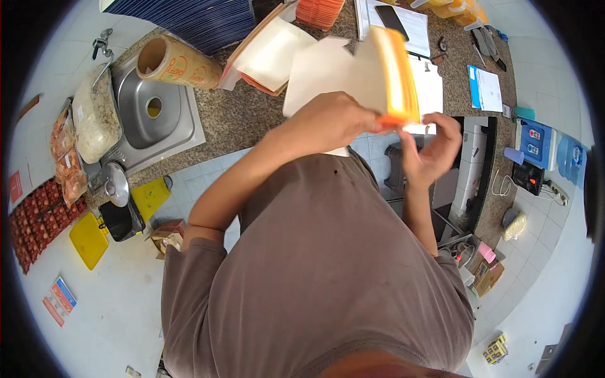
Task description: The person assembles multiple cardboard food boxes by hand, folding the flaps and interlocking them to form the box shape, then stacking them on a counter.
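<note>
A partly folded cardboard box (401, 79), white inside with a yellow and orange outer side, is raised over the counter's front edge and smeared by motion. My left hand (337, 123) is closed on its near orange corner, thumb toward the right. My right hand (435, 151) has its thumb and bent fingers at the box's near right edge, around a small white flap. White flat box blanks (315, 69) lie beneath and beside it on the counter. To their left leans a stack of blanks (271, 53) with reddish edges.
A large roll of film (183, 63) stands by the steel sink (151, 126) at left. Dark blue stacked cartons (183, 22) and orange ones (318, 12) sit at the back. A phone (392, 22) lies on papers; a document (485, 88) is farther right on the granite counter (236, 116).
</note>
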`<state>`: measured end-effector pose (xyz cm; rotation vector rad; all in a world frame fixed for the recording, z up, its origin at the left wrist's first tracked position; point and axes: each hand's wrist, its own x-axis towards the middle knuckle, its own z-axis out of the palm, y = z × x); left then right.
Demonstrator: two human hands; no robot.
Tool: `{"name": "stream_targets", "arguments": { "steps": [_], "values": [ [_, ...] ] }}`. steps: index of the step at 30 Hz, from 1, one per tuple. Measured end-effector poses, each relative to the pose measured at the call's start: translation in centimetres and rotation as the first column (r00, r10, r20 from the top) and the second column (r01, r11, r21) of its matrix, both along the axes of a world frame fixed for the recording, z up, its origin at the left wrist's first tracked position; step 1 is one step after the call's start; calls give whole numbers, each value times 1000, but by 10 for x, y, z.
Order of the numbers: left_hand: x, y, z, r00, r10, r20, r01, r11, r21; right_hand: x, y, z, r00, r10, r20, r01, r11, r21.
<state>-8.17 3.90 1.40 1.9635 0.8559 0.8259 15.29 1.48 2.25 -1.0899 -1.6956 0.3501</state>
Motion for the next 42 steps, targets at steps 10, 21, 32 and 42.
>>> {"name": "stream_targets", "arguments": {
  "steps": [10,21,32,42],
  "values": [
    [-47,1,-1,958,222,-180,-2,635,773,-58,15,-8,494,271,826,8,949,-316],
    [-173,-4,-175,775,569,-275,-428,792,435,-227,71,-65,672,537,511,-350,838,-419],
    [-176,-6,-198,799,547,-251,-342,756,558,-264,127,-90,356,599,717,-287,801,-526],
    [-164,-4,-193,882,468,-61,-399,808,433,-278,139,-113,284,667,689,-380,738,-558]
  ]
}}
